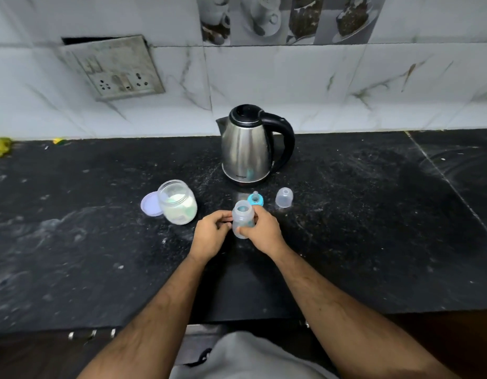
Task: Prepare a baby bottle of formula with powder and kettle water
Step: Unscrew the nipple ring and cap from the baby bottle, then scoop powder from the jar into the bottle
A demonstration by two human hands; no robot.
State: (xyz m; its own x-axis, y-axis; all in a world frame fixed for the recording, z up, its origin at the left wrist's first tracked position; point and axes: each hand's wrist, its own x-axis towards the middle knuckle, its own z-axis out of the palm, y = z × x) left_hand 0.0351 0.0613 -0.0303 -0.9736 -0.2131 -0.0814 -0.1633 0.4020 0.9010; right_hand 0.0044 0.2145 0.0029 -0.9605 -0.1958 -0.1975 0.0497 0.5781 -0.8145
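Both arms reach up from the bottom of the frame and meet in the middle. The right hand point(264, 231) wraps its fingers and thumb around the side of the baby bottle point(243, 220), which stands open with no top on the black counter point(373, 214), just below the middle of the frame. The left hand point(210, 233) sits close on the bottle's left side with its fingers curled in, fingertips touching the bottle or right next to it; I cannot tell if it is holding anything. There is one bottle. Just above it sits one blue ring with a teat point(255, 199), and to the right of that one clear cap point(284, 197). One silver kettle point(246, 149) with a black handle stands above them, near the wall. On the left is one open jar point(178, 202) with white powder, and one pale purple lid point(150, 207) lies touching it.
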